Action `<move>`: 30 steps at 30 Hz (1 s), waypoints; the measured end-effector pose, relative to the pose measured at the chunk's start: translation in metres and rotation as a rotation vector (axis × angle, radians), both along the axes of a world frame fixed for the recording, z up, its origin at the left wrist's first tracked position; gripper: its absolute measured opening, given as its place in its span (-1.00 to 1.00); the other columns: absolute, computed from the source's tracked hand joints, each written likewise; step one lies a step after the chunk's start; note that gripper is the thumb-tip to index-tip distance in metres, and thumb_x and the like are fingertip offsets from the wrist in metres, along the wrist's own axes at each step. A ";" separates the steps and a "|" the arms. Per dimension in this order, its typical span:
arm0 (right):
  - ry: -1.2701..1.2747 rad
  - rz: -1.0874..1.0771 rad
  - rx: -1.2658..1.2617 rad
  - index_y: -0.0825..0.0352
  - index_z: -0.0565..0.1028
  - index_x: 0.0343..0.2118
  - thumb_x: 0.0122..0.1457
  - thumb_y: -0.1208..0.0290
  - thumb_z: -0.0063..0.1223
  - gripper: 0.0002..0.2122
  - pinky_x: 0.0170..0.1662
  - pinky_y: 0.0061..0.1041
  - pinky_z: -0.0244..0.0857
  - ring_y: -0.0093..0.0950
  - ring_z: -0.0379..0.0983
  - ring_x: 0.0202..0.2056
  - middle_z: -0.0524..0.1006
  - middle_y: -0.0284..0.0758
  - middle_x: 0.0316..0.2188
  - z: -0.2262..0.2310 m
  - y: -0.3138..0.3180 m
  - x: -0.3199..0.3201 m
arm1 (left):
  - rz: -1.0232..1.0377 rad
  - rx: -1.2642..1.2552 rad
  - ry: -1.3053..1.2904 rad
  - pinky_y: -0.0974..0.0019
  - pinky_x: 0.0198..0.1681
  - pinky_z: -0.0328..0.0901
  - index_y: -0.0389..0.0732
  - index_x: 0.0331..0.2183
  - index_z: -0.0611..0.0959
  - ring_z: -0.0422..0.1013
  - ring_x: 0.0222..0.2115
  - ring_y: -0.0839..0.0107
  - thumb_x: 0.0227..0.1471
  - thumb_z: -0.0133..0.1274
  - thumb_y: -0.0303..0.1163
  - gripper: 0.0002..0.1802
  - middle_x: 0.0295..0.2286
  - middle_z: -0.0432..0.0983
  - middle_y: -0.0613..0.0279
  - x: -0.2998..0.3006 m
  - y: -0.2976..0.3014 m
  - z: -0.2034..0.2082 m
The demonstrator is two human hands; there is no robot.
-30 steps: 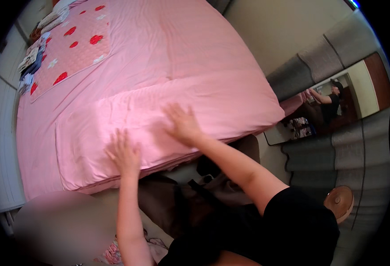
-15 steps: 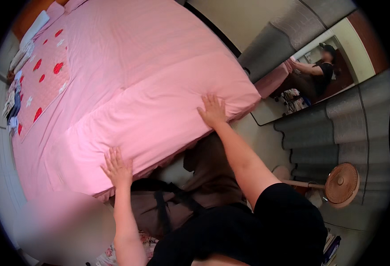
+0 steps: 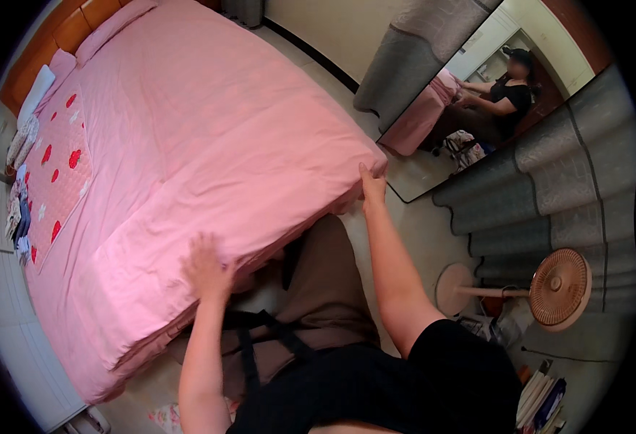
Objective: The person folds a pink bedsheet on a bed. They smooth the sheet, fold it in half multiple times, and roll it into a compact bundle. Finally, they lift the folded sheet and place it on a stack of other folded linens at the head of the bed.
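A pink bed sheet (image 3: 209, 145) covers the mattress in front of me, with soft creases along its near edge. My left hand (image 3: 208, 267) is over the near edge of the sheet, slightly blurred, fingers outstretched and holding nothing. At the bed's near right corner, my right hand (image 3: 374, 191) grips the sheet's side, its thumb uppermost and the other fingers partly hidden. A quilted pink mat (image 3: 61, 173) with red strawberries and white flowers lies on the bed's left part.
Folded clothes (image 3: 20, 217) line the left side of the bed, and pillows (image 3: 112, 32) lie by the wooden headboard (image 3: 65, 32). On the right are a mirror (image 3: 470, 108), grey curtains (image 3: 549, 195), a standing fan (image 3: 560, 289) and several books (image 3: 541, 401).
My right hand has gone from lying flat on top to the corner's side. My left hand has shifted slightly right and up. The view has moved, showing more of the headboard and floor.
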State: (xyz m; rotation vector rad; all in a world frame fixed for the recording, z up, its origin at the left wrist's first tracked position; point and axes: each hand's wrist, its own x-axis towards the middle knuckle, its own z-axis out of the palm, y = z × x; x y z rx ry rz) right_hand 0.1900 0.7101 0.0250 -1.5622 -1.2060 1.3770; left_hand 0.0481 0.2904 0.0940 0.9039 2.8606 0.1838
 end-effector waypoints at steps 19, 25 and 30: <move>0.520 0.114 -0.392 0.41 0.34 0.15 -0.03 0.46 0.38 -0.36 0.06 -0.28 0.35 -0.27 0.45 -0.02 0.49 -0.21 0.03 0.020 -0.008 -0.051 | -0.108 0.246 -0.052 -0.13 0.29 -0.06 -0.17 0.26 0.18 0.05 0.27 0.07 -0.19 0.30 -0.24 0.01 0.23 0.13 -0.04 0.050 0.127 -0.026; 0.466 0.329 0.041 0.49 0.47 -0.02 -0.02 0.60 0.26 -0.56 -0.02 -0.45 0.34 -0.39 0.48 -0.11 0.55 -0.24 -0.09 0.087 -0.052 -0.072 | 0.083 0.589 -0.231 0.02 0.21 0.13 -0.32 0.23 0.16 0.21 0.16 -0.06 -0.24 0.33 -0.32 0.05 0.13 0.26 -0.20 0.058 0.160 -0.016; 0.134 0.637 0.316 0.52 0.56 -0.18 -0.06 0.69 0.12 -0.70 -0.17 -0.43 0.39 -0.45 0.52 -0.29 0.61 -0.31 -0.33 0.137 -0.117 -0.093 | 0.144 1.053 -0.408 0.11 0.13 0.25 -0.37 0.25 0.12 0.29 0.11 0.00 -0.33 0.41 -0.40 0.15 0.06 0.33 -0.23 0.057 0.166 -0.023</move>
